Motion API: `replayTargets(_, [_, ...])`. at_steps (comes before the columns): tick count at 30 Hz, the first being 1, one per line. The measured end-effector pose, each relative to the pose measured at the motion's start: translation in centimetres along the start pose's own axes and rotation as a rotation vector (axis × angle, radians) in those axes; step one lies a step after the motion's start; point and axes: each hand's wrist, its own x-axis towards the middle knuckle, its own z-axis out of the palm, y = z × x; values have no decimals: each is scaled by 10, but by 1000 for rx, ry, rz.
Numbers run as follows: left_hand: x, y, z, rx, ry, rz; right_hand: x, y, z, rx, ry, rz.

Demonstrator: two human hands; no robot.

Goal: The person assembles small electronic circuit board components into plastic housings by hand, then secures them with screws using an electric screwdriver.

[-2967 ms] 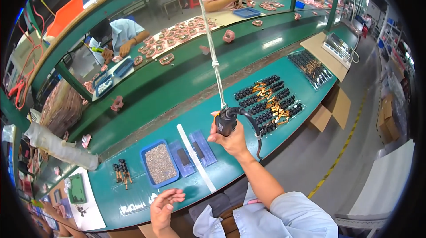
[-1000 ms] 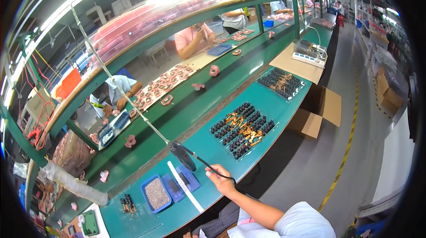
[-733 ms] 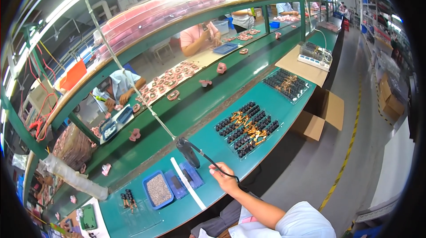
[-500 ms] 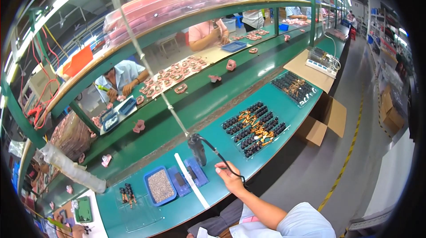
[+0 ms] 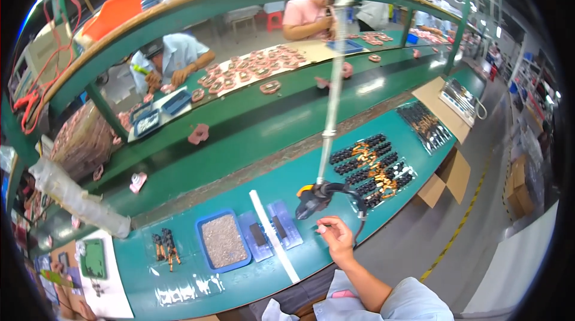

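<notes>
My right hand [image 5: 336,238] hovers over the near edge of the green table, its fingers curled and thumb drawn in. Whatever is between the fingertips, if anything, is too small to name. Just beyond it, a black handheld power tool [image 5: 312,202] with a yellow-orange patch hangs tilted from a pale cord [image 5: 331,117]. Its black cable [image 5: 360,207] loops down beside my wrist. Left of the tool are a bluish-purple fixture [image 5: 291,231] with black blocks, a white strip [image 5: 272,234] lying across it, and a blue tray [image 5: 200,228] of small greyish pieces. My left hand is out of sight.
Clear trays of black-and-orange parts [image 5: 374,168] lie at right; several similar parts [image 5: 168,246] lie at left. A cardboard box [image 5: 446,180] stands beside the table. Beyond a green belt [image 5: 251,117] with pink parts, co-workers sit. A wrapped post [image 5: 81,198] leans at left.
The view has shifted, so the scene sits differently. The hanging tool has swung right and tilted, showing its yellow-orange patch. My right hand has curled tighter and stays near the tool.
</notes>
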Motion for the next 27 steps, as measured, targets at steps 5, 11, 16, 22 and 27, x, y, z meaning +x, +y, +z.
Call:
replayTargets(5, [-74, 71, -76, -325, -55, 221, 4, -10, 1, -107, 7, -33])
replayTargets(11, [-65, 130, -146, -239, 565, 466, 9, -4, -3, -166, 11, -35])
replayTargets(16, [-20, 156, -226, 112, 978, 546, 6, -4, 2, -196, 12, -9])
replayTargets(22, [111, 160, -384, 875, 1245, 64, 3, -9, 3, -263, 32, 28])
replayTargets(27, [191, 136, -442, 487, 1320, 343, 0, -6, 6, -326, 86, 56])
